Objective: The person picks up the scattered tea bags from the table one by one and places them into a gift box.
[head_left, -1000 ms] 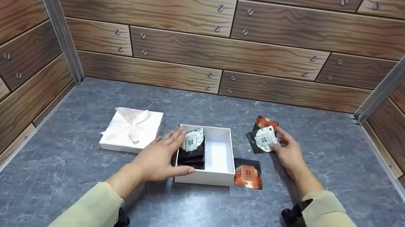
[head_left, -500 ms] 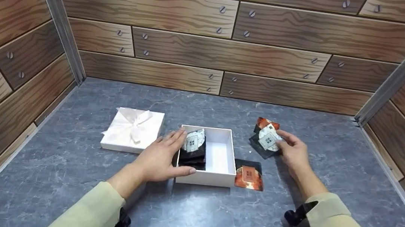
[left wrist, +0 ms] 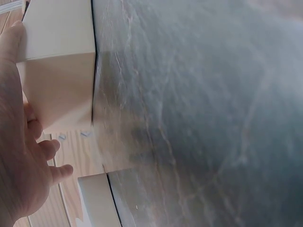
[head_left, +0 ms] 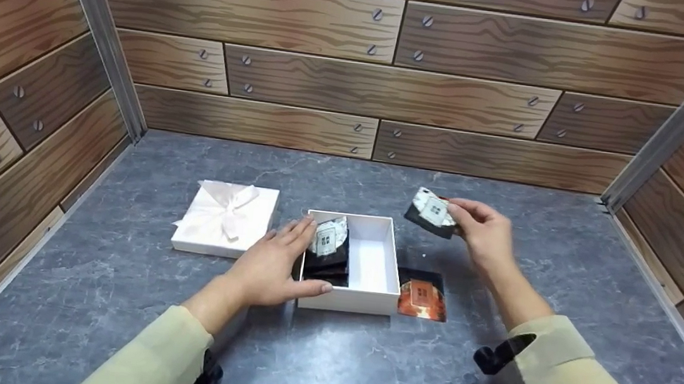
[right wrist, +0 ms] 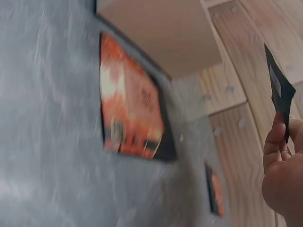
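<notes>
My right hand pinches a flat black-and-white sachet by its right edge between thumb and fingers. In the right wrist view this sachet stands tilted, clear of the table. A black-and-orange sachet lies on the table beyond, mostly hidden behind the hand in the head view. My left hand rests with extended fingers along the left wall of an uncovered white box, thumb over its front rim. Inside the box's left half are several black sachets, a black-and-white one uppermost; bare white floor shows on the right.
Another black-and-orange sachet lies flat against the box's right side. Left of the box sits a white lid with a pale ribbon bow. Wood-patterned panels enclose the grey marbled table at back and sides.
My right hand has raised the black-and-white sachet off the black-and-orange one and moved it leftward, toward the box. My left hand stays at the box's left wall.
</notes>
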The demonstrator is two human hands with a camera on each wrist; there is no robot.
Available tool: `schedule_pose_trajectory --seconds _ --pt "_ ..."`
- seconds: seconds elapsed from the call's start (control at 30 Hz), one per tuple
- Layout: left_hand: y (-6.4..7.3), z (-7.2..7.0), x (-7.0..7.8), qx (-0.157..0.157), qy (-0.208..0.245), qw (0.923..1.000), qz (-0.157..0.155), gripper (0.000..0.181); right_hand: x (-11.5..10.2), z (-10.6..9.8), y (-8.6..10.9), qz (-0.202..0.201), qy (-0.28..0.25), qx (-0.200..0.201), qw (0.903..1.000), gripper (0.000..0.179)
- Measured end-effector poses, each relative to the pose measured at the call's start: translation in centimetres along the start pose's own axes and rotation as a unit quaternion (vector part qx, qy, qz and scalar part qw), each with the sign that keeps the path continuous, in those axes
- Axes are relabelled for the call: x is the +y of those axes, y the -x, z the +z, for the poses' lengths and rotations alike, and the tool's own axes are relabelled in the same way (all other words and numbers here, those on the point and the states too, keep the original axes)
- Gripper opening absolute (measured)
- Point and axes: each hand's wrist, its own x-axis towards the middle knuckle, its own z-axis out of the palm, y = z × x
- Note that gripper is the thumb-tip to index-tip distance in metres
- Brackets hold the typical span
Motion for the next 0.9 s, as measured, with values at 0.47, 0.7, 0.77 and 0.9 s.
schedule_pose_trajectory --seconds 0.47,0.7,0.77,0.9 --pt "0.0 0.1 -0.1 -0.003 0.002 1.0000 -0.005 0.116 -2.3 4.9 1.6 -0.015 0.025 -0.107 0.9938 0.053" --pt "0.0 0.0 0.0 -0.005 0.005 0.9999 -0.009 0.117 -2.3 6.8 2.5 -0.062 0.116 -0.131 0.9825 0.036" --pt "0.0 0.0 0.0 -0.006 0.005 0.9999 -0.010 0.118 -2.2 7.3 2.6 -0.064 0.130 -0.134 0.9803 0.035" --pt "0.0 0.0 0.0 -0.007 0.004 0.9999 -0.009 0.119 -2.0 8.2 2.9 -0.053 0.146 -0.150 0.9764 0.038"
